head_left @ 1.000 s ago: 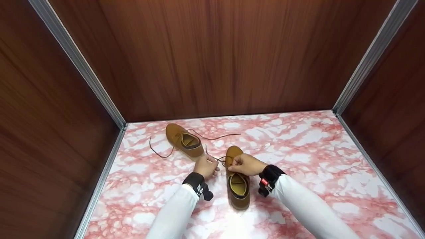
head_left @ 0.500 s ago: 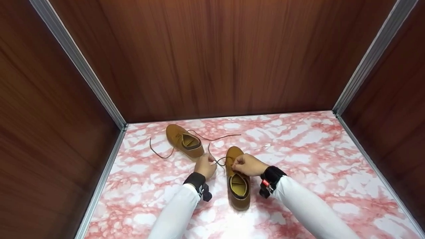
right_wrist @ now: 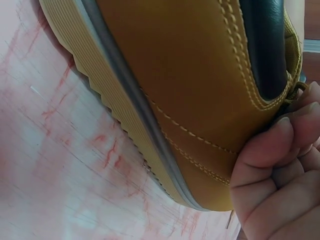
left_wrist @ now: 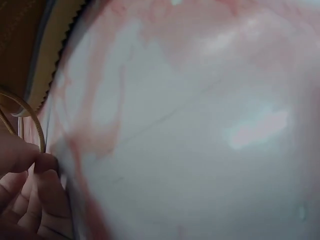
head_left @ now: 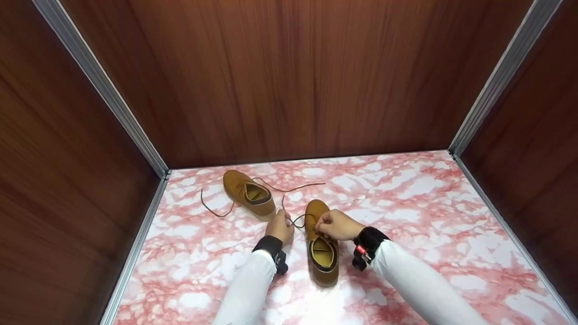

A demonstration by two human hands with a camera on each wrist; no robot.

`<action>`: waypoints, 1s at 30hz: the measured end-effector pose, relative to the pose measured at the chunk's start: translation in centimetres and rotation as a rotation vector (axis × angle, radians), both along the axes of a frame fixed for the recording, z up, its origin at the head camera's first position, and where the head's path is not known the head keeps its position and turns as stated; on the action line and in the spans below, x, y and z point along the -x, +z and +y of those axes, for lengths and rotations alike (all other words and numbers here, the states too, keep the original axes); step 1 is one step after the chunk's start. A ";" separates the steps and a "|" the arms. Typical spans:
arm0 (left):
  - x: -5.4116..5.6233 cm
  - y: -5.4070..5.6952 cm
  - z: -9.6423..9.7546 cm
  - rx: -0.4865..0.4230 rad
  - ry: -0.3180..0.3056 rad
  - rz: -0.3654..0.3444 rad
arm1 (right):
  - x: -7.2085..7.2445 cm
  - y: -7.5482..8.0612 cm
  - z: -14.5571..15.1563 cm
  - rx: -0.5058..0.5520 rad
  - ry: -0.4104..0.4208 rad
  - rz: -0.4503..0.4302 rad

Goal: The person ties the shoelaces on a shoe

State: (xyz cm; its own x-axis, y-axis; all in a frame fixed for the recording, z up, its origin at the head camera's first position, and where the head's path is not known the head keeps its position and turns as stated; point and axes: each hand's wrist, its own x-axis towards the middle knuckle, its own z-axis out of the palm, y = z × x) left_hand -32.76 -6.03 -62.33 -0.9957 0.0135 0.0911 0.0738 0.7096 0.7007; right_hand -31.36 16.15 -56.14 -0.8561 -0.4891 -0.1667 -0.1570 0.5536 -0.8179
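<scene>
A tan lace-up shoe (head_left: 324, 276) stands with its toe pointing away from me. Left of it, my left hand (head_left: 278, 226) pinches a thin brown shoelace (left_wrist: 39, 122) between thumb and forefinger. That lace (head_left: 300, 220) loops and crosses itself between this hand and the shoe. My right hand (head_left: 342, 225) is over the shoe's eyelets, its thumb and fingertips pinched together at the lace (right_wrist: 301, 88) by the top of the opening. Its fingers cover most of the lacing. In the right wrist view, the shoe's side (right_wrist: 180, 90) and ridged sole fill the middle.
A second tan shoe (head_left: 235, 184) lies at an angle behind my left hand. Its two loose lace ends spread left and right, the right one (head_left: 295, 188) reaching toward the first shoe's toe. Dark wood-patterned panels (head_left: 289, 90) enclose the pink-and-white marbled surface (head_left: 406, 203).
My left hand has turned and drawn slightly left, and the lace beside it now makes a wider crossing loop. The right hand stays at the eyelets, with its fingertips shifted slightly. Both shoes keep their places.
</scene>
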 end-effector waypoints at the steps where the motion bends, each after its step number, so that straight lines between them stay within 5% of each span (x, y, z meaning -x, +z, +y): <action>1: 0.0 -0.1 0.0 0.016 -0.001 0.013 | 0.0 0.0 0.0 0.004 -0.003 -0.001; 12: -0.6 -1.5 -0.1 0.137 -0.059 0.146 | 0.0 -0.3 -0.1 0.039 -0.035 0.004; 25: -0.4 -1.2 -0.4 0.020 -0.102 0.116 | 0.0 -0.4 0.1 0.056 -0.056 0.014; 30: -0.5 -0.7 -1.0 -0.022 -0.115 0.050 | -0.1 -0.3 0.2 0.050 -0.079 0.050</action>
